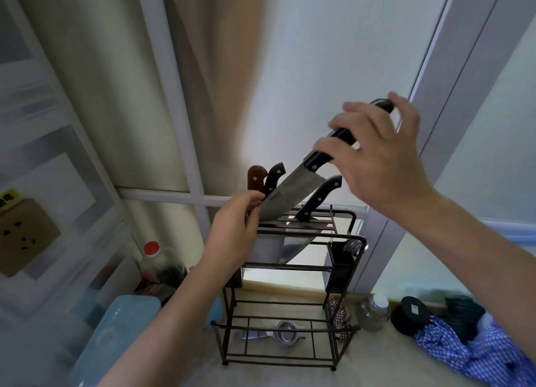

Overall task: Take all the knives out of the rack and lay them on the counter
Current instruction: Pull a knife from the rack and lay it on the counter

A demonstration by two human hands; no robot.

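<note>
Lifting a broad steel chef's knife with a black riveted handle [293, 188] out of the slotted top of the dark wire rack [290, 273], the right hand [383, 154] curls its fingers around the handle, though loosely, with the fingertips spread rather than clamped tight. The blade slants down to the left and its tip sits at the top bars, so it looks nearly but not fully clear of its slot. The left hand [235, 233] is closed on the rack's upper left edge just beside the blade's lower end; whether it touches the steel or only steadies the frame is unclear. By my reading the task is at an early stage: no knife is visible lying on the pale desk [377, 354], and three others wait in the rack, namely a brown wooden-handled knife [255, 178] at the far left, a black-handled knife [274, 175] next to it, and another black-handled knife [317, 196] to the right of the one being lifted, its wide blade hanging below the bars. So one knife is under way and three remain.
</note>
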